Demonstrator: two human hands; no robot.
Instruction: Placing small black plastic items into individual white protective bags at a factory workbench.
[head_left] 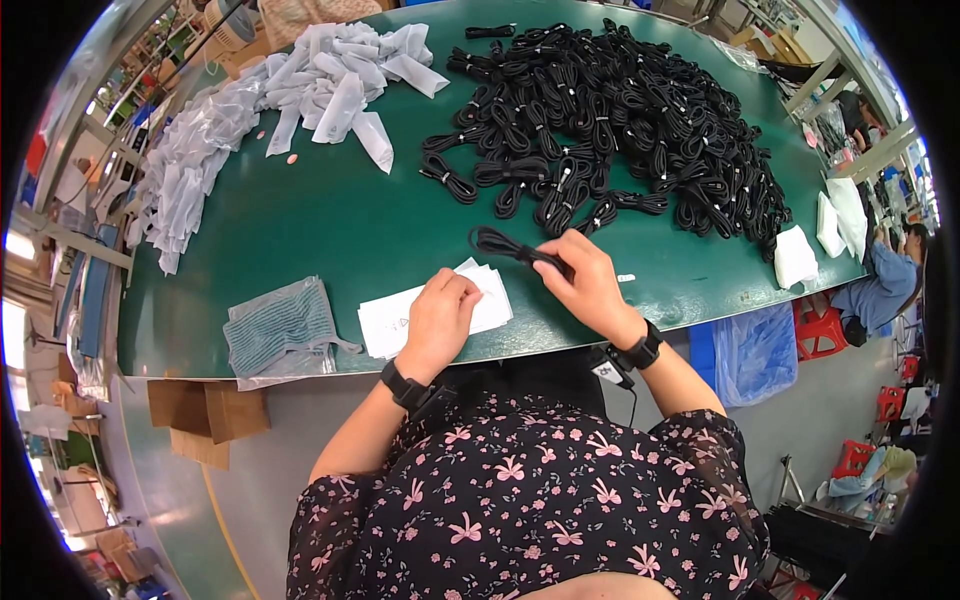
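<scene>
My right hand [590,285] is closed on a coiled black cable [503,243], whose looped end points left above the green table. My left hand [437,318] rests over a stack of printed white paper slips [383,325], its thumb and fingers pinched at the upper slips. Several slips fan out unevenly under that hand. Beyond my hands lies a large heap of bundled black cables [600,110]. At the far left is a pile of whitish translucent plastic bags [345,105], some of them with something inside that I cannot make out.
A striped cloth in clear plastic [280,325] lies at the table's [300,220] near left edge. White packets [795,258] sit at the right edge. Below are a cardboard box [235,410] and a blue bin with a plastic liner [755,350]. Another person [885,285] sits at far right.
</scene>
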